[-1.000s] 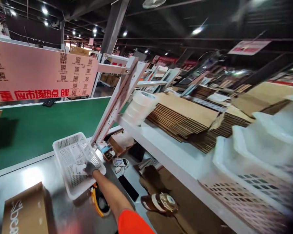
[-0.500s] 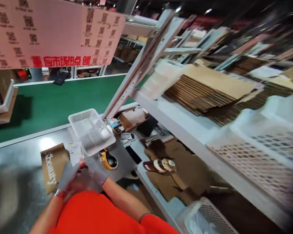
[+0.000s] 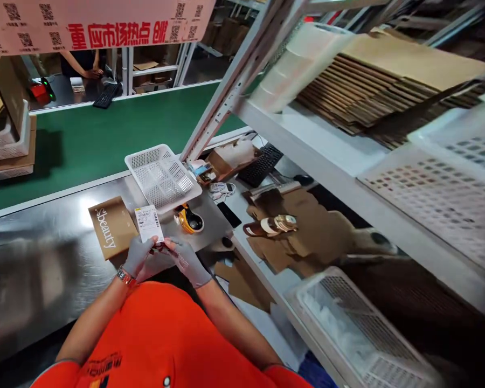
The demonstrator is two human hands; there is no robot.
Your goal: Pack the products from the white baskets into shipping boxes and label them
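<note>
My left hand (image 3: 139,256), in a grey glove, pinches the lower edge of a white printed label (image 3: 147,220). Close beside it, my right hand (image 3: 186,263), also gloved, has its fingertips pressed together near the left fingertips. Something small and dark red shows between the two hands, too covered to name. Pale, sheer-looking material hangs under the fingers. Left of the label lies a flat brown "beauty" box (image 3: 112,227) on the metal table (image 3: 60,264). A yellow tape dispenser (image 3: 189,218) sits beyond my right hand.
Behind the label stands a white plastic basket (image 3: 164,178), beside a green conveyor belt (image 3: 125,126). To the right are a black phone (image 3: 229,214), a bottle (image 3: 270,225) and a lower basket (image 3: 359,328). A shelf post (image 3: 226,99) rises nearby. Flat cardboard (image 3: 388,81) is stacked above.
The view has shifted and become sharper. A co-worker's arms now show across the belt. My hands stay close together, and the label appears slightly closer to me relative to the box.
</note>
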